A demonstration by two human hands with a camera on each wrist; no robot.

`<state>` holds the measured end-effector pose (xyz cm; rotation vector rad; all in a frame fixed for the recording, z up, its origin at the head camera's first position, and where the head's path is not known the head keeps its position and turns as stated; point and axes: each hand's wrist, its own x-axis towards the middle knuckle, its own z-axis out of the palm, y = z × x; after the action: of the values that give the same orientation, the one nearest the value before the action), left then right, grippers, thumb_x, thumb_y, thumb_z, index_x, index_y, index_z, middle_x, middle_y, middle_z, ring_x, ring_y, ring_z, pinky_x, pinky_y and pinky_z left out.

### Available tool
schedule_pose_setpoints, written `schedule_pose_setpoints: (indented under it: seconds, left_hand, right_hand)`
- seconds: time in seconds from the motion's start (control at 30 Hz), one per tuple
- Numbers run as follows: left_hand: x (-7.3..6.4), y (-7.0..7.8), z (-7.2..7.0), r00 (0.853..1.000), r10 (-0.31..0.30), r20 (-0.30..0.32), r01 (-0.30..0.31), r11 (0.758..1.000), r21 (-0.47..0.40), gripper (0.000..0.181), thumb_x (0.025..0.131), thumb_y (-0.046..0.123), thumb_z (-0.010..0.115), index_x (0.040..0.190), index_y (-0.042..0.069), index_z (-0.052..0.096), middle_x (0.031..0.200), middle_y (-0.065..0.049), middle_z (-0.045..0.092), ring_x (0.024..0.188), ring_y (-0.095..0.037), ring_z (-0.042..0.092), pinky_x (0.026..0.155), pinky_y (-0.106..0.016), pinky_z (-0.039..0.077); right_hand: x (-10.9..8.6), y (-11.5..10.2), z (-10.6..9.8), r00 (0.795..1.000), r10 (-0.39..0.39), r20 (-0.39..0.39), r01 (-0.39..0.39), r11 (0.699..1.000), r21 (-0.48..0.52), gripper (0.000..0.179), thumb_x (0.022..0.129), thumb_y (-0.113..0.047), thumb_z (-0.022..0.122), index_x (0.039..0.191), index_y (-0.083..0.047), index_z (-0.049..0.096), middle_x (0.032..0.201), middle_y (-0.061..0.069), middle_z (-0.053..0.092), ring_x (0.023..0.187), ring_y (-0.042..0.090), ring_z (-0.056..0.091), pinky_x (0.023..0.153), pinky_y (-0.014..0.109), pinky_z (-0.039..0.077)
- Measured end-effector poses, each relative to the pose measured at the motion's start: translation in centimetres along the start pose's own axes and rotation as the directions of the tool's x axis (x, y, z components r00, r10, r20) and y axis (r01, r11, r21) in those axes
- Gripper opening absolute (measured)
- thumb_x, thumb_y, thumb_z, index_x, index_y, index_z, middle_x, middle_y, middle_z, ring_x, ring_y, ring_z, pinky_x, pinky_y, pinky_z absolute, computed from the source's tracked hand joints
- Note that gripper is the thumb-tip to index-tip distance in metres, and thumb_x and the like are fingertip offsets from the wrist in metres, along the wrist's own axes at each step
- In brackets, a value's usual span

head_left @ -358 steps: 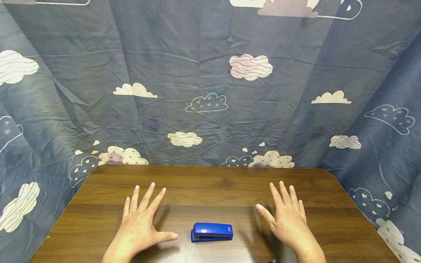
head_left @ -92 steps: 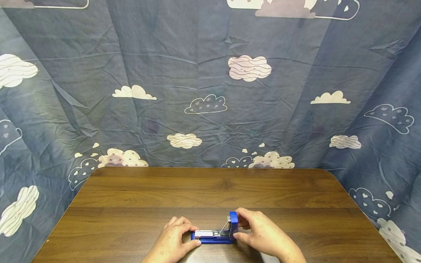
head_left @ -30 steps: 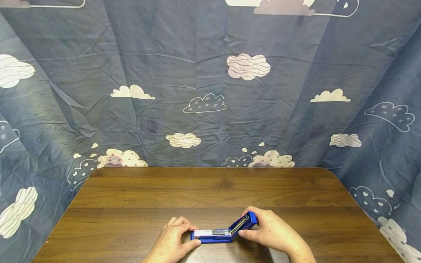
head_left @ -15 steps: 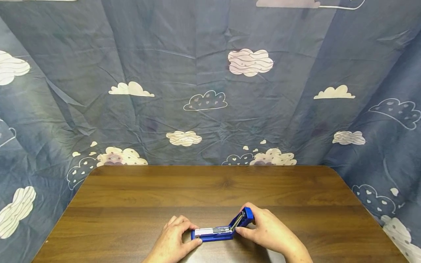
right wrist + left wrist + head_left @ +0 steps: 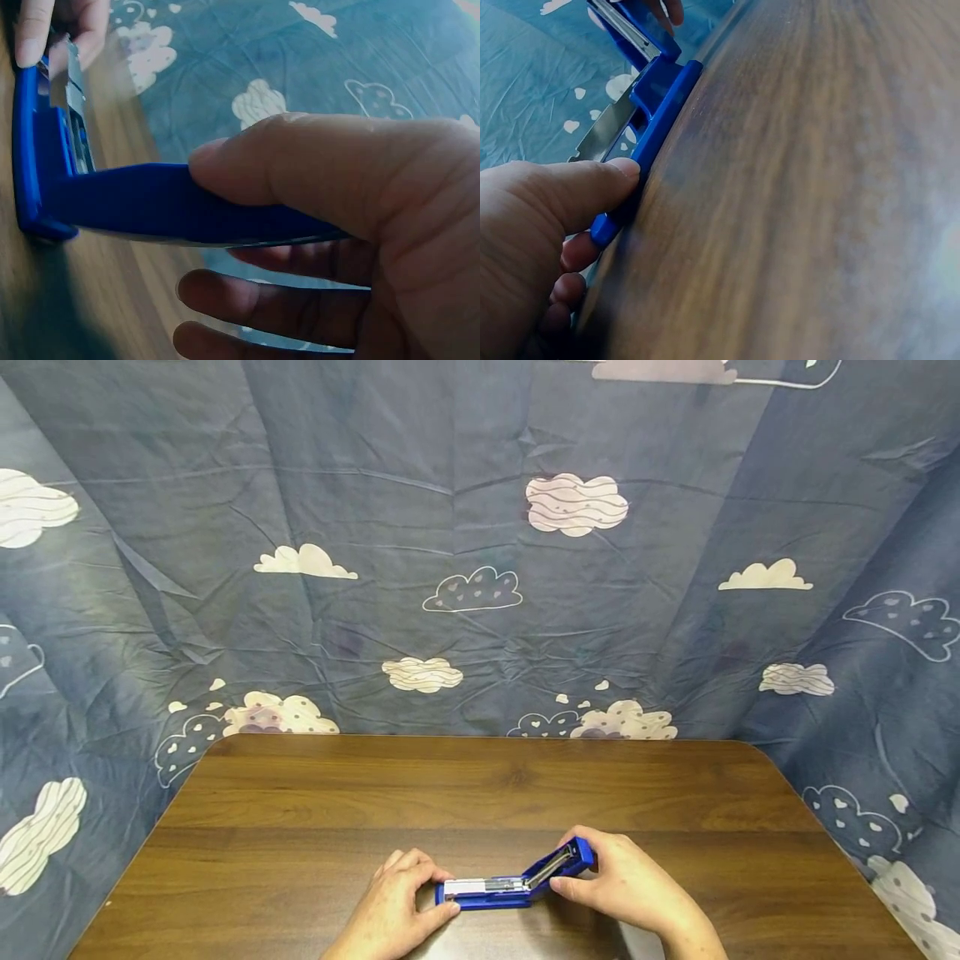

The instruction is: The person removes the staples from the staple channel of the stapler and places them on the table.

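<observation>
A blue stapler (image 5: 495,902) lies on the wooden table, its top cover (image 5: 558,864) swung up and back to the right past upright. The metal staple magazine (image 5: 480,887) is exposed along the base. My left hand (image 5: 396,906) pinches the base's left end between thumb and fingers; the left wrist view shows the thumb (image 5: 592,187) on the base's side. My right hand (image 5: 630,885) grips the raised cover, with the thumb (image 5: 240,169) on one side and fingers beneath it in the right wrist view.
The brown wooden table (image 5: 375,793) has rounded far corners. Behind it and at both sides hangs a dark blue cloth (image 5: 390,510) printed with clouds.
At first the stapler lay closed between two spread hands. Later both hands hold it and the cover stands upright; since then it has tilted farther right, with small swings back and forth.
</observation>
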<state>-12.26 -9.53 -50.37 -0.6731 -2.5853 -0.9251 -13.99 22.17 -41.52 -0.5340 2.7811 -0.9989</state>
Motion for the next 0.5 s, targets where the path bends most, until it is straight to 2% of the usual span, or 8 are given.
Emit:
schedule_pose_setpoints:
  seconds: [0.2, 0.37, 0.43, 0.5]
  left_hand:
    - [0.2, 0.1, 0.1, 1.000, 0.006, -0.017, -0.006, 1.000, -0.003, 0.026, 0.074, 0.034, 0.088, 0.096, 0.029, 0.075, 0.091, 0.019, 0.062, 0.086, -0.001, 0.051, 0.076, -0.030, 0.044]
    - [0.1, 0.0, 0.1, 1.000, 0.002, -0.025, -0.002, 1.000, -0.001, 0.026, 0.074, 0.034, 0.089, 0.096, 0.030, 0.075, 0.091, 0.021, 0.061, 0.086, 0.000, 0.051, 0.078, -0.030, 0.044]
    - [0.0, 0.0, 0.2, 1.000, -0.001, -0.019, 0.001, 1.000, 0.003, 0.026, 0.074, 0.035, 0.089, 0.096, 0.030, 0.075, 0.091, 0.021, 0.061, 0.086, 0.000, 0.051, 0.077, -0.030, 0.044]
    - [0.0, 0.0, 0.2, 1.000, 0.001, -0.014, -0.001, 1.000, 0.007, 0.026, 0.075, 0.036, 0.088, 0.096, 0.030, 0.075, 0.091, 0.021, 0.060, 0.086, -0.001, 0.051, 0.077, -0.030, 0.044]
  right_hand:
    - [-0.5, 1.0, -0.8, 0.999, 0.043, 0.002, -0.043, 0.998, -0.034, 0.029, 0.078, -0.034, 0.085, 0.095, -0.023, 0.066, 0.077, -0.010, 0.060, 0.065, 0.002, 0.048, 0.057, 0.023, 0.040]
    - [-0.8, 1.5, -0.6, 0.996, 0.082, 0.024, -0.078, 0.988, -0.137, 0.027, 0.077, -0.035, 0.085, 0.095, -0.022, 0.070, 0.084, -0.009, 0.066, 0.072, 0.006, 0.051, 0.064, 0.026, 0.042]
    - [-0.9, 1.1, -0.4, 0.997, 0.073, -0.025, -0.077, 0.975, -0.206, 0.027, 0.076, -0.034, 0.085, 0.095, -0.023, 0.070, 0.090, -0.009, 0.069, 0.080, 0.010, 0.057, 0.072, 0.031, 0.047]
    - [-0.8, 0.2, 0.0, 0.993, 0.055, -0.107, -0.080, 0.966, -0.245, 0.027, 0.076, -0.031, 0.086, 0.097, -0.024, 0.070, 0.096, -0.008, 0.070, 0.092, 0.016, 0.063, 0.082, 0.037, 0.050]
